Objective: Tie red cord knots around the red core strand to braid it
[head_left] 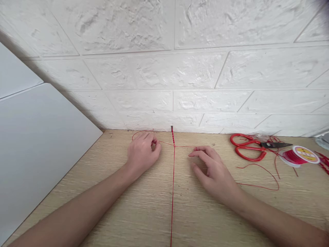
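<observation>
A red braided cord [173,136] hangs on a nail [172,127] by the wall, and a taut red thread [173,192] runs from its lower end toward me. A small loop sits where side strands meet the braid. My left hand [144,149] is closed in a pinch on the left strand [166,142], whose tail curls behind the hand. To the right, my right hand [209,168] holds the other strand [185,146] taut at its fingers, with thumb and index apart. That strand's tail comes out beyond the wrist.
Red-handled scissors [250,153] lie at the right, among loose red threads. Beside them is a spool of red thread [295,156]. A clear glass-like object [322,140] is at the right edge. White panels [46,144] stand at the left; a white brick-patterned wall [144,75] rises behind.
</observation>
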A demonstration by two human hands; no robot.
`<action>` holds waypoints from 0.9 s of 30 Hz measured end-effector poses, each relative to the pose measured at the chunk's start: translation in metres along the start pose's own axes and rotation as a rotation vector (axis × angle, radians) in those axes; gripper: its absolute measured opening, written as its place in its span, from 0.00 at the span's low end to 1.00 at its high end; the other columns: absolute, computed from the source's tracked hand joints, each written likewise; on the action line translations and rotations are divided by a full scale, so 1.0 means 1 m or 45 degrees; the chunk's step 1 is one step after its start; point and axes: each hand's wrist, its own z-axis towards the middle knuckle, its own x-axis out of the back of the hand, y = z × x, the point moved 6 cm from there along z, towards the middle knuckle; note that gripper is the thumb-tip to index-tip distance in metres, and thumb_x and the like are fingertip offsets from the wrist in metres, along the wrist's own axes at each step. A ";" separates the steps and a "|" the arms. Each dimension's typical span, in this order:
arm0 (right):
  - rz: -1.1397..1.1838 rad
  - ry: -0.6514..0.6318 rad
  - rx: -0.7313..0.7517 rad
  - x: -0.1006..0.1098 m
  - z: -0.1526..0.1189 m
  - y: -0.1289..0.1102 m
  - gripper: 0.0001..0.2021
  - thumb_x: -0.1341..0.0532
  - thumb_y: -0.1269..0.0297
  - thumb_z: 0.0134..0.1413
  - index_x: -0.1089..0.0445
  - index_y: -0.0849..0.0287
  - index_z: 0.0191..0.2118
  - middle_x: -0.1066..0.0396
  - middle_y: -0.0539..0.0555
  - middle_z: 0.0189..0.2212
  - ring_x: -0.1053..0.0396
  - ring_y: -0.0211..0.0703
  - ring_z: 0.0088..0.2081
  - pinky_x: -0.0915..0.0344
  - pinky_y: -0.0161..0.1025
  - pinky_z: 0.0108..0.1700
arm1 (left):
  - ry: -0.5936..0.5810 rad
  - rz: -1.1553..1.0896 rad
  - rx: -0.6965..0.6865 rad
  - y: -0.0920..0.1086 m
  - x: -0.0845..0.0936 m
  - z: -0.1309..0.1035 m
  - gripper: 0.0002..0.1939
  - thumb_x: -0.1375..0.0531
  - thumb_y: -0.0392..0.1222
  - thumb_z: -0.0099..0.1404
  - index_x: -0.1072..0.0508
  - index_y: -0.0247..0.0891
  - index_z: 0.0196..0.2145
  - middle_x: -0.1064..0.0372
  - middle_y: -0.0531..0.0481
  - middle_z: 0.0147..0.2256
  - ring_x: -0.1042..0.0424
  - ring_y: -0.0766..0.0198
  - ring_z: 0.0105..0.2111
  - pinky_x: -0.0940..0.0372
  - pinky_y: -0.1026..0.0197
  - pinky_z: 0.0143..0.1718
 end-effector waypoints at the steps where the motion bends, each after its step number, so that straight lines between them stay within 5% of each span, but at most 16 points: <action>1: 0.004 0.004 -0.001 0.000 0.000 0.000 0.11 0.42 0.68 0.61 0.31 0.54 0.48 0.35 0.59 0.50 0.37 0.54 0.55 0.38 0.56 0.56 | 0.011 0.002 -0.003 0.000 0.000 0.000 0.08 0.44 0.39 0.66 0.33 0.39 0.28 0.31 0.50 0.31 0.32 0.59 0.37 0.41 0.59 0.35; 7: 0.083 0.107 -0.022 0.008 0.003 0.003 0.06 0.43 0.66 0.63 0.30 0.53 0.43 0.29 0.55 0.43 0.37 0.53 0.56 0.40 0.53 0.57 | 0.105 -0.070 -0.086 0.003 0.003 -0.001 0.07 0.42 0.38 0.62 0.30 0.37 0.26 0.33 0.47 0.32 0.34 0.57 0.38 0.38 0.56 0.40; 13: 0.044 0.187 -0.118 0.014 0.004 0.007 0.06 0.41 0.66 0.61 0.30 0.54 0.43 0.28 0.55 0.39 0.33 0.52 0.44 0.36 0.52 0.47 | 0.186 -0.165 -0.099 0.006 0.010 -0.002 0.07 0.39 0.37 0.60 0.27 0.36 0.24 0.36 0.45 0.34 0.38 0.55 0.40 0.40 0.50 0.45; 23: -0.107 0.181 0.209 0.013 0.000 -0.012 0.09 0.42 0.70 0.61 0.31 0.54 0.46 0.31 0.58 0.44 0.34 0.54 0.48 0.38 0.53 0.50 | 0.227 -0.302 0.244 -0.012 0.010 -0.001 0.06 0.38 0.39 0.63 0.22 0.41 0.28 0.27 0.48 0.41 0.37 0.51 0.47 0.44 0.44 0.52; 27: -0.160 0.136 0.211 0.010 0.007 -0.019 0.09 0.42 0.70 0.62 0.31 0.55 0.46 0.30 0.57 0.43 0.34 0.53 0.46 0.38 0.52 0.49 | 0.262 -0.266 0.109 -0.003 0.014 -0.001 0.06 0.39 0.36 0.62 0.21 0.42 0.35 0.28 0.47 0.47 0.36 0.50 0.50 0.43 0.43 0.54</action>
